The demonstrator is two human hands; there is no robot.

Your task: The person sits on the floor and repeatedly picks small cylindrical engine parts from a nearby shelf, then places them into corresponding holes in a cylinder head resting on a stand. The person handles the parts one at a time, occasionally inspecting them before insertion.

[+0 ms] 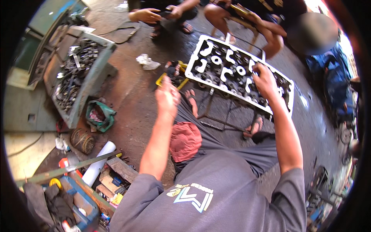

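- Right hand point(265, 82) reaches over the white-rimmed metal block point(240, 70), fingers bent downward; whether they pinch anything, I cannot tell.
- Left hand point(167, 96) is loosely curled, off the block's left end and just beside a yellow-edged holder point(159, 81); whether it grips or touches that, I cannot tell.
- Ahead of the person, the block lies slantwise, pocketed face up, mostly to the left of the right hand.

Casting point(235, 77): 2 o'clock, white-rimmed, dark recesses
Right hand point(266, 80): 2 o'clock, over the casting
Left hand point(168, 97): near 11 o'clock, beside a yellow-edged item point(159, 81)
Bin point(92, 81): 10 o'clock, heaped with metal parts point(77, 63)
Red cloth point(185, 141): 6 o'clock
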